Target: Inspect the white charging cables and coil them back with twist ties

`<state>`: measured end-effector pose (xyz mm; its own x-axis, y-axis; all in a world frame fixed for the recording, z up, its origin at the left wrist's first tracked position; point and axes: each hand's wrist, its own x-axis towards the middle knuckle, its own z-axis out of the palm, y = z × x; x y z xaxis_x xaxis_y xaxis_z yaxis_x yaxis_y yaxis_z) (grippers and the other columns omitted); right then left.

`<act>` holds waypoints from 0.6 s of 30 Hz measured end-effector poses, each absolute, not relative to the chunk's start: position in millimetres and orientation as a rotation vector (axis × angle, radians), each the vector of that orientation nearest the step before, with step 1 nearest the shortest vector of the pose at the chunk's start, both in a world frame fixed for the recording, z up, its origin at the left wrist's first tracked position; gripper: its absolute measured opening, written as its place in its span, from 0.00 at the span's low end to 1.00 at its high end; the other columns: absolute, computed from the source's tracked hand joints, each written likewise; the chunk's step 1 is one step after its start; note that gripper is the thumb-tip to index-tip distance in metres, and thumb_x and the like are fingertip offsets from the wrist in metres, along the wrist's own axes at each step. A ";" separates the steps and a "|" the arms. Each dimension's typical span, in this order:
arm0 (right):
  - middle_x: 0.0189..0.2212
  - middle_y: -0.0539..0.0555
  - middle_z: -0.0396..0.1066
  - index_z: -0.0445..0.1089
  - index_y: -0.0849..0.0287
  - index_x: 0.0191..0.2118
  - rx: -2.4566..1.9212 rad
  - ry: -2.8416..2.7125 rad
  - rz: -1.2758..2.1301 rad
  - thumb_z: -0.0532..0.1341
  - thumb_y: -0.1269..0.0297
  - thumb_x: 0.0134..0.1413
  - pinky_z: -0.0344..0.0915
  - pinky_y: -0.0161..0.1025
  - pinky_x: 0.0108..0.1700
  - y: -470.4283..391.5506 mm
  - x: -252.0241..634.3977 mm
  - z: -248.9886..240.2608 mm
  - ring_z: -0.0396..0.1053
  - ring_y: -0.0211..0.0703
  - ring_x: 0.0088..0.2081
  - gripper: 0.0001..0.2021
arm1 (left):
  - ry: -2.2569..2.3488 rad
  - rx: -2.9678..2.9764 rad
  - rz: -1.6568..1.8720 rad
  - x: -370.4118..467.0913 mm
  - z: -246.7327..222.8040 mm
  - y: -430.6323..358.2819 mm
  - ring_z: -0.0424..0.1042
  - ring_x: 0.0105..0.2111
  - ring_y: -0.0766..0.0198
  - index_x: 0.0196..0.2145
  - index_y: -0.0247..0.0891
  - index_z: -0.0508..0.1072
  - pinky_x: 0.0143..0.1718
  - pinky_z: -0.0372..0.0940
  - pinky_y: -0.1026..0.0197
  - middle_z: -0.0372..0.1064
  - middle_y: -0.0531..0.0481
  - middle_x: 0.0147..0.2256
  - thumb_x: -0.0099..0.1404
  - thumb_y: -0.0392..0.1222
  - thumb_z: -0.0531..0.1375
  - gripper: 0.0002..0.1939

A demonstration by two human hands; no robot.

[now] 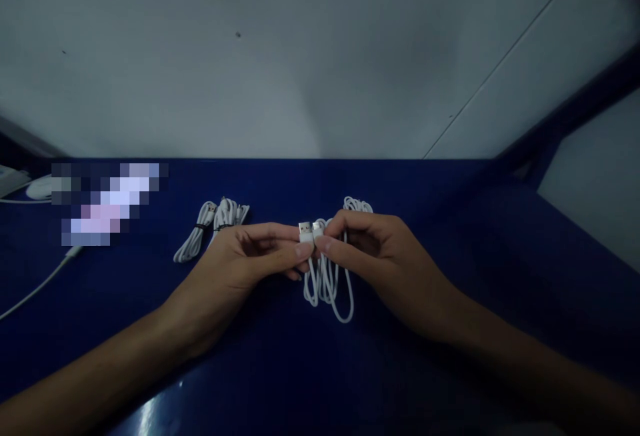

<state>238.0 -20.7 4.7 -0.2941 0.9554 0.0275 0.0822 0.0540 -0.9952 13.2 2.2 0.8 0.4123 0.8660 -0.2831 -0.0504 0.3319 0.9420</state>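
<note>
Between my two hands is a white USB cable (327, 283), its loops hanging below my fingers. My left hand (260, 253) pinches one end, where a metal USB plug points up past the thumb. Close beside it, my right hand (367, 243) pinches a second white connector with a metal tip; its exact kind is hard to make out. Behind my right hand lies another coil of white cable (358, 205), partly hidden. To the left of my left hand rest white cable bundles (196, 233) with dark ties, some partly covered by that hand.
A blurred-out bright device (115, 199) lies at the left on the blue table (280, 369), with a white cord (37, 293) running from it. A white rounded object (40, 188) sits behind it. A pale wall (250, 89) rises at the table's back edge.
</note>
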 end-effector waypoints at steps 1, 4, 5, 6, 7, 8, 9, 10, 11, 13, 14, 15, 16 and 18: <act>0.31 0.47 0.76 0.80 0.54 0.37 -1.089 -1.515 1.346 0.70 0.64 0.71 0.67 0.38 0.37 -20.7 237.9 4.7 0.71 0.39 0.34 0.07 | 0.963 1.059 0.733 13.3 0.7 2.1 0.78 0.37 0.63 0.40 0.43 0.89 0.46 0.71 0.61 0.84 0.49 0.35 0.67 0.39 0.76 0.04; 0.32 0.47 0.77 0.80 0.54 0.37 -1.092 -1.510 1.355 0.70 0.64 0.71 0.67 0.38 0.38 -20.6 237.8 4.9 0.72 0.39 0.35 0.07 | 0.958 1.062 0.730 13.9 0.4 1.9 0.78 0.37 0.64 0.40 0.43 0.90 0.46 0.71 0.62 0.84 0.49 0.36 0.67 0.39 0.76 0.03; 0.32 0.48 0.77 0.79 0.54 0.36 -1.095 -1.509 1.361 0.70 0.63 0.71 0.68 0.38 0.38 -20.5 237.8 4.9 0.72 0.40 0.35 0.08 | 0.956 1.063 0.727 14.2 0.5 1.9 0.78 0.38 0.64 0.40 0.43 0.90 0.46 0.71 0.63 0.84 0.49 0.36 0.67 0.39 0.76 0.04; 0.33 0.48 0.78 0.79 0.54 0.36 -1.096 -1.508 1.363 0.70 0.63 0.70 0.68 0.38 0.39 -20.5 237.8 4.9 0.72 0.40 0.35 0.08 | 0.955 1.064 0.726 14.3 0.6 1.9 0.78 0.38 0.64 0.40 0.44 0.90 0.45 0.71 0.63 0.84 0.49 0.36 0.67 0.38 0.75 0.04; 0.32 0.48 0.77 0.79 0.54 0.36 -1.097 -1.507 1.365 0.71 0.63 0.70 0.68 0.38 0.38 -20.4 237.8 4.8 0.72 0.40 0.35 0.08 | 0.953 1.066 0.727 14.4 0.7 1.9 0.78 0.38 0.64 0.40 0.44 0.90 0.45 0.71 0.63 0.84 0.49 0.36 0.68 0.38 0.75 0.03; 0.32 0.48 0.77 0.80 0.54 0.36 -1.094 -1.504 1.369 0.71 0.63 0.70 0.68 0.38 0.38 -20.4 237.8 4.8 0.72 0.40 0.35 0.08 | 0.953 1.065 0.723 14.5 0.9 1.7 0.78 0.38 0.64 0.40 0.43 0.90 0.46 0.71 0.63 0.84 0.49 0.36 0.68 0.38 0.75 0.03; 0.32 0.47 0.77 0.80 0.53 0.36 -1.088 -1.501 1.375 0.71 0.63 0.70 0.69 0.38 0.39 -20.5 237.9 4.8 0.72 0.39 0.35 0.07 | 0.954 1.062 0.720 14.5 1.2 1.5 0.78 0.38 0.64 0.40 0.43 0.90 0.46 0.71 0.63 0.84 0.49 0.35 0.68 0.39 0.75 0.03; 0.32 0.47 0.77 0.80 0.53 0.37 -1.079 -1.493 1.384 0.71 0.62 0.71 0.70 0.38 0.39 -20.5 237.9 4.8 0.73 0.39 0.35 0.07 | 0.953 1.058 0.718 14.4 1.5 1.2 0.78 0.37 0.64 0.40 0.43 0.90 0.46 0.72 0.62 0.83 0.49 0.35 0.68 0.39 0.75 0.03; 0.32 0.47 0.77 0.81 0.53 0.37 -1.070 -1.484 1.398 0.70 0.62 0.71 0.71 0.38 0.40 -20.6 238.0 4.8 0.74 0.39 0.35 0.07 | 0.954 1.052 0.714 14.3 1.8 0.7 0.78 0.37 0.63 0.41 0.44 0.90 0.46 0.72 0.62 0.83 0.49 0.34 0.68 0.39 0.75 0.04; 0.33 0.48 0.78 0.82 0.52 0.37 -1.060 -1.471 1.423 0.71 0.60 0.71 0.73 0.39 0.43 -20.6 238.2 4.8 0.75 0.40 0.36 0.08 | 0.953 1.035 0.709 13.8 2.3 -0.3 0.78 0.38 0.63 0.43 0.44 0.91 0.47 0.72 0.61 0.83 0.49 0.34 0.68 0.41 0.76 0.06; 0.34 0.49 0.78 0.82 0.52 0.38 -1.060 -1.470 1.431 0.71 0.59 0.71 0.74 0.39 0.44 -20.5 238.3 4.9 0.75 0.41 0.36 0.08 | 0.950 1.028 0.707 13.5 2.5 -0.7 0.78 0.38 0.63 0.44 0.44 0.91 0.47 0.72 0.61 0.83 0.49 0.34 0.68 0.41 0.76 0.07; 0.34 0.49 0.78 0.82 0.52 0.38 -1.059 -1.471 1.436 0.71 0.58 0.71 0.75 0.40 0.45 -20.5 238.4 5.0 0.76 0.42 0.37 0.08 | 0.946 1.022 0.710 13.2 2.5 -1.0 0.78 0.38 0.63 0.44 0.44 0.91 0.46 0.72 0.61 0.83 0.49 0.34 0.68 0.41 0.76 0.07; 0.34 0.50 0.78 0.82 0.52 0.38 -1.060 -1.471 1.439 0.71 0.57 0.70 0.75 0.41 0.45 -20.4 238.5 5.1 0.77 0.42 0.37 0.08 | 0.939 1.016 0.710 12.8 2.4 -1.2 0.78 0.38 0.63 0.44 0.44 0.91 0.46 0.72 0.62 0.83 0.49 0.34 0.68 0.42 0.76 0.07; 0.35 0.50 0.79 0.81 0.52 0.37 -1.066 -1.465 1.438 0.71 0.56 0.70 0.76 0.42 0.46 -20.3 238.6 5.5 0.77 0.43 0.38 0.09 | 0.919 1.003 0.715 12.2 1.6 -0.9 0.78 0.38 0.63 0.44 0.43 0.91 0.45 0.72 0.63 0.83 0.49 0.35 0.69 0.42 0.76 0.07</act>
